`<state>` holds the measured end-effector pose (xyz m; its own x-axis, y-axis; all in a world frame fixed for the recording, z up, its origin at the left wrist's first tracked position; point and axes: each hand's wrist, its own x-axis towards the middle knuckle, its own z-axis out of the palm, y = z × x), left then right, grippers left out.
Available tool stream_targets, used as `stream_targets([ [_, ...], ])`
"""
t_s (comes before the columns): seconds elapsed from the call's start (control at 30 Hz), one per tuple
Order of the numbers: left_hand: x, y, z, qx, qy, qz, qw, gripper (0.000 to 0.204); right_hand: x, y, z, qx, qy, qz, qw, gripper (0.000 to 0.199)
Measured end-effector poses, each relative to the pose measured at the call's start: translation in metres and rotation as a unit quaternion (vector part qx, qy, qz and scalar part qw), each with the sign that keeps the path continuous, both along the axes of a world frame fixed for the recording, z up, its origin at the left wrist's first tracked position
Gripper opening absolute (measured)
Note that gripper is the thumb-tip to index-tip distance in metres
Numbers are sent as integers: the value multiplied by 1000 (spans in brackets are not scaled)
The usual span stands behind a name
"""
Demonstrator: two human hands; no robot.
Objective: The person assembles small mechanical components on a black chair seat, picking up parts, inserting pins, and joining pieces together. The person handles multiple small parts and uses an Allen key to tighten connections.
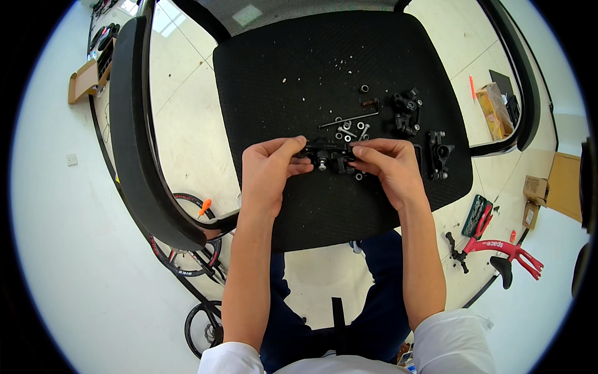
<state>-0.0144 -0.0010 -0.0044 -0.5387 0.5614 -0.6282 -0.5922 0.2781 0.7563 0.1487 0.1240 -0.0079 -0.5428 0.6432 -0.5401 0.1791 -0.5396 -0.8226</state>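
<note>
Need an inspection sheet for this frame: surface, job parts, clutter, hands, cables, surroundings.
Surface: black office chair seat serves as the bench, with pale specks scattered on it.
Job's things: small black assembly with a silver bolt, held over the seat.
Clutter: long thin rod, loose nuts and washers, black bracket parts, another black part.
Hands: left hand and right hand pinch opposite ends of the assembly.
Cables: nothing seen.
Surroundings: white floor; red bike frame, bike wheels, orange-handled screwdriver, green tool case, cardboard boxes.
</note>
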Motion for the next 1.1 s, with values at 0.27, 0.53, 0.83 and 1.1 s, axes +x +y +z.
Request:
stream_targets([
  [0.27,2,-1,4,-32,71,-48,996,24,4,3,-2,143,-56,63,986,15],
  [0.53,6,-3,3,-27,135,-73,988,23,1,4,-3,494,-168,101,847,24],
  [0.83,10,-4,0,-42,226,-110,967,18,1,5,-2,488,-206,128,839,11],
  [1.1,13,2,-1,-52,340,-131,930,21,5,7,6,488,-220,131,834,9],
])
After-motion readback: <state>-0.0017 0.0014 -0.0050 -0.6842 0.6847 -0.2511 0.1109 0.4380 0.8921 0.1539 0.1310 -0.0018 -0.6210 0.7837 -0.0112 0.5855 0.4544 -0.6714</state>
